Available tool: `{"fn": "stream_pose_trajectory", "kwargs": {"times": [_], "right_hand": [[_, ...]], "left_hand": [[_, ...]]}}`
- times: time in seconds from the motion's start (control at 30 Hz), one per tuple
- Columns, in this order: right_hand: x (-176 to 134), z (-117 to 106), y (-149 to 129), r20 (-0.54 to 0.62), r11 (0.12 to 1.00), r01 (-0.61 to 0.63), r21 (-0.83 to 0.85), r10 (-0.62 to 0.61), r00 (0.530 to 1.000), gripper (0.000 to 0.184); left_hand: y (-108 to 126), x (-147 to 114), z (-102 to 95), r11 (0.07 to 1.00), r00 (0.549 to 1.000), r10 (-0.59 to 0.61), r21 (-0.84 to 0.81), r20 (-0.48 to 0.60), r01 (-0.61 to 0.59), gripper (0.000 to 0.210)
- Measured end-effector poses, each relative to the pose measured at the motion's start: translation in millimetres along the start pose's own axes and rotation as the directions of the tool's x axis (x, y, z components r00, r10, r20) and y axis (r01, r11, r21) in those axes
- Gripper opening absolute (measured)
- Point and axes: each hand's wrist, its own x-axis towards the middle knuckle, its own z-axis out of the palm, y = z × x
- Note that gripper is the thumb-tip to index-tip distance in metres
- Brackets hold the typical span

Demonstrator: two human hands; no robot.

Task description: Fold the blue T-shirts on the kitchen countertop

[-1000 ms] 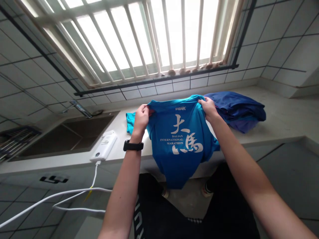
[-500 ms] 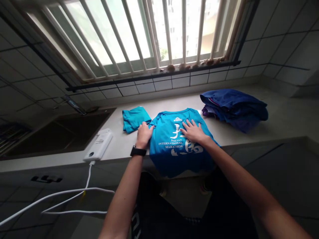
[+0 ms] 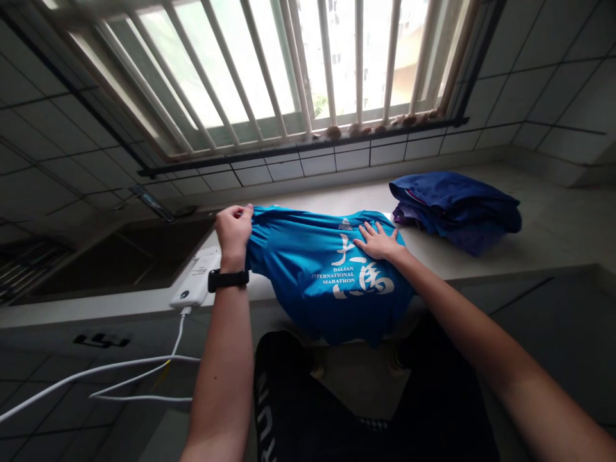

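Observation:
A blue T-shirt [image 3: 308, 263] with white lettering lies over the counter, its lower part hanging past the front edge. My left hand [image 3: 234, 232], with a black watch on the wrist, pinches the shirt's left sleeve and holds it stretched out and raised to the left. My right hand [image 3: 378, 241] lies flat on the upper right of the shirt, fingers spread, pressing on the cloth. The stretched sleeve now covers nearly all of the small folded teal cloth behind it.
A heap of dark blue and purple clothes [image 3: 455, 208] sits on the counter [image 3: 433, 273] at the right. To the left are a white power bank [image 3: 195, 282] with a white cable [image 3: 180, 337] and a dark sink [image 3: 120, 256]. A barred window stands behind.
My left hand has moved left and up, pulling the sleeve out with it and drawing the shirt into creases. My right hand stays on the shirt, shifted slightly up and right.

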Motion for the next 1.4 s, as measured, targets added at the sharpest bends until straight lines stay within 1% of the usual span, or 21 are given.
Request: {"fn": "stream_pose_trajectory", "kwargs": {"times": [0.07, 0.1, 0.2, 0.27, 0.3, 0.37, 0.4, 0.43, 0.47, 0.57, 0.67, 0.83, 0.93, 1.0, 1.03, 1.1, 1.13, 1.17, 1.23, 1.3, 1.4], "right_hand": [[-1, 1, 1, -0.014, 1.000, 0.003, 0.004, -0.003, 1.000, 0.076], [-1, 1, 2, -0.021, 1.000, 0.007, 0.002, -0.006, 1.000, 0.076], [0, -5, 4, -0.039, 0.999, 0.034, 0.006, -0.033, 0.999, 0.074], [3, -14, 5, -0.050, 0.998, 0.044, 0.038, -0.042, 0.998, 0.070], [5, -19, 6, -0.069, 0.998, 0.036, 0.059, -0.032, 0.997, 0.067], [10, -27, 6, -0.139, 0.996, -0.010, 0.085, 0.022, 0.990, 0.062], [12, -28, 7, -0.162, 0.996, -0.033, 0.084, 0.047, 0.986, 0.061], [14, -28, 7, -0.164, 0.997, -0.048, 0.068, 0.059, 0.985, 0.061], [16, -26, 7, -0.147, 0.998, -0.053, 0.042, 0.059, 0.987, 0.061], [25, -14, 11, -0.060, 0.999, -0.028, -0.038, 0.026, 0.998, 0.064], [38, -10, 14, -0.066, 0.998, -0.023, -0.057, 0.019, 0.998, 0.066], [49, -39, 8, -0.053, 0.998, 0.032, -0.053, -0.035, 0.998, 0.064], [22, -52, 16, -0.180, 0.997, 0.073, -0.013, -0.074, 0.981, 0.058], [-11, -49, 35, -0.287, 0.996, 0.064, 0.054, -0.046, 0.957, 0.050], [-30, -44, 48, -0.275, 0.995, 0.024, 0.095, 0.003, 0.961, 0.043], [-64, -32, 76, -0.153, 0.986, -0.075, 0.148, 0.097, 0.983, 0.032], [-78, -25, 88, -0.112, 0.979, -0.115, 0.166, 0.134, 0.985, 0.033], [-89, -19, 99, -0.102, 0.969, -0.106, 0.222, 0.132, 0.986, 0.034], [-100, -10, 111, -0.070, 0.925, -0.046, 0.376, 0.078, 0.994, 0.034], [-100, -6, 111, -0.087, 0.860, 0.016, 0.511, 0.033, 0.996, 0.032], [-92, -9, 103, -0.190, 0.802, 0.026, 0.597, 0.110, 0.976, 0.028]], "left_hand": [[6, 7, -3.9, 0.989, 0.992, -0.043, 0.137, -0.123, 0.060, 0.026], [9, 8, -2.1, 0.977, 0.990, -0.055, 0.200, -0.128, 0.080, 0.025], [12, 1, 16.9, 0.960, 0.998, -0.064, 0.276, 0.022, 0.056, 0.014], [12, -11, 37.0, 0.955, 0.982, -0.016, 0.293, 0.188, -0.041, 0.013], [12, -18, 48.2, 0.947, 0.951, 0.041, 0.292, 0.306, -0.134, 0.021], [11, -32, 71.4, 0.904, 0.831, 0.154, 0.263, 0.534, -0.337, 0.036], [11, -40, 82.8, 0.878, 0.768, 0.182, 0.251, 0.614, -0.408, 0.041], [10, -47, 93.5, 0.860, 0.732, 0.184, 0.253, 0.656, -0.444, 0.044], [9, -53, 103.2, 0.848, 0.715, 0.168, 0.271, 0.679, -0.456, 0.046], [4, -64, 123.7, 0.834, 0.715, 0.108, 0.329, 0.691, -0.444, 0.051], [-2, -64, 130.5, 0.838, 0.724, 0.070, 0.353, 0.686, -0.416, 0.054], [-6, -57, 129.5, 0.837, 0.756, 0.011, 0.408, 0.655, -0.365, 0.057], [-5, -56, 130.2, 0.833, 0.759, 0.005, 0.417, 0.651, -0.363, 0.059], [-4, -55, 131.3, 0.830, 0.765, 0.005, 0.424, 0.644, -0.362, 0.060], [-4, -55, 131.7, 0.828, 0.769, 0.002, 0.430, 0.639, -0.360, 0.061], [-3, -55, 132.2, 0.822, 0.772, -0.004, 0.442, 0.635, -0.359, 0.061], [-2, -55, 132.2, 0.819, 0.772, -0.008, 0.447, 0.636, -0.360, 0.061], [-2, -55, 132.1, 0.816, 0.772, -0.011, 0.452, 0.635, -0.361, 0.061], [-1, -55, 131.6, 0.811, 0.773, -0.015, 0.460, 0.634, -0.362, 0.061], [0, -56, 131.0, 0.809, 0.775, -0.015, 0.463, 0.632, -0.362, 0.061], [0, -56, 130.0, 0.812, 0.774, -0.015, 0.459, 0.633, -0.360, 0.061]]}}
